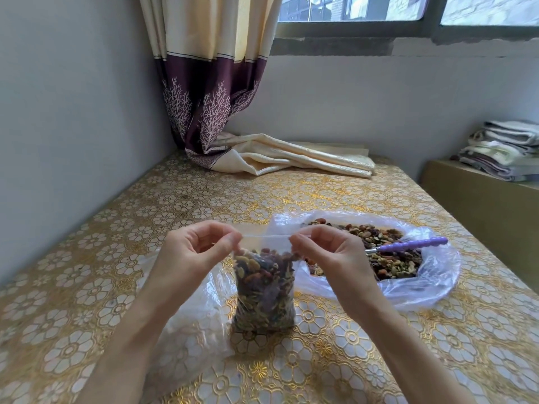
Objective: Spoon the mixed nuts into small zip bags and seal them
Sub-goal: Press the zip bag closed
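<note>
A small zip bag (264, 290) full of mixed nuts stands upright on the table (379, 330), right in front of the person and between their two arms. The left hand (194, 247) pinches the left end of the bag's top strip with curled fingers. The right hand (328, 247) pinches the right end the same way. The top strip (267, 236) runs flat from side to side between the two hands, pulled tight like a little line. That line is the thing to watch, because sealing means pressing along it from one end to the other. Both hands are about as near to it as each other, one at each end, so either could slide in toward the middle. I cannot tell if the strip is already pressed closed or still open. The nuts come up close under the strip, so there is not much room to squeeze. To the right, a bit farther back, a big plastic bag (431, 287) lies open with more mixed nuts (388, 258) in it. A spoon with a purple handle (414, 245) rests on those nuts, and no hand touches it. Another floppy clear bag (189, 316) lies on the table just left of the small one, partly under the left arm.
</note>
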Available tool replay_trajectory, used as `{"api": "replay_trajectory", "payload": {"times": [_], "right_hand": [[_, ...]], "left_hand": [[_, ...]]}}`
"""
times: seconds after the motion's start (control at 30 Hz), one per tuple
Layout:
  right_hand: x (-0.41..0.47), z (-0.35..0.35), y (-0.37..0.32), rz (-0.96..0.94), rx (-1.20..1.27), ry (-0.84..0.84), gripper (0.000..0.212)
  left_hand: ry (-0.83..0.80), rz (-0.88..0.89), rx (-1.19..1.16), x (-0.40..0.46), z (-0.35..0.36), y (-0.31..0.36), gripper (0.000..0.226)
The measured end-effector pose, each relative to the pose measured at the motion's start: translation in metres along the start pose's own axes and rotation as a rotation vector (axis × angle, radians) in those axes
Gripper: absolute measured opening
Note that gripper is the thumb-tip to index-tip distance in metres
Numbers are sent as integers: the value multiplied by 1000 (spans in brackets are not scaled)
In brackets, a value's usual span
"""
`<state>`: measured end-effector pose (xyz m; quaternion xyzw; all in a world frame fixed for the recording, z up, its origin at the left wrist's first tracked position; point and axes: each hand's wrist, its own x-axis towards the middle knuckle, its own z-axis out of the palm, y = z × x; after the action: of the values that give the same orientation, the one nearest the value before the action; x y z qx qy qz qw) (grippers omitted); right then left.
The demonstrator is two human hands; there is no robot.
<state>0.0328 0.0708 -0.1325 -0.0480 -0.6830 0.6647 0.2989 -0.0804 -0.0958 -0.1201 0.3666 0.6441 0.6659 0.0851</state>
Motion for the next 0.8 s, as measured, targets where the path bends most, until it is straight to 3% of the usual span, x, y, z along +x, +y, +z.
{"api": "replay_trajectory", "payload": {"times": [0.4, 0.8], "right_hand": [[-1, 5, -3, -65, -16, -71, 12], [-3, 10, -3, -106, -104, -26, 17]], "left_hand": [[-20, 9, 63, -1, 4, 0, 8], [18, 29, 143, -4, 9, 5, 25]]}}
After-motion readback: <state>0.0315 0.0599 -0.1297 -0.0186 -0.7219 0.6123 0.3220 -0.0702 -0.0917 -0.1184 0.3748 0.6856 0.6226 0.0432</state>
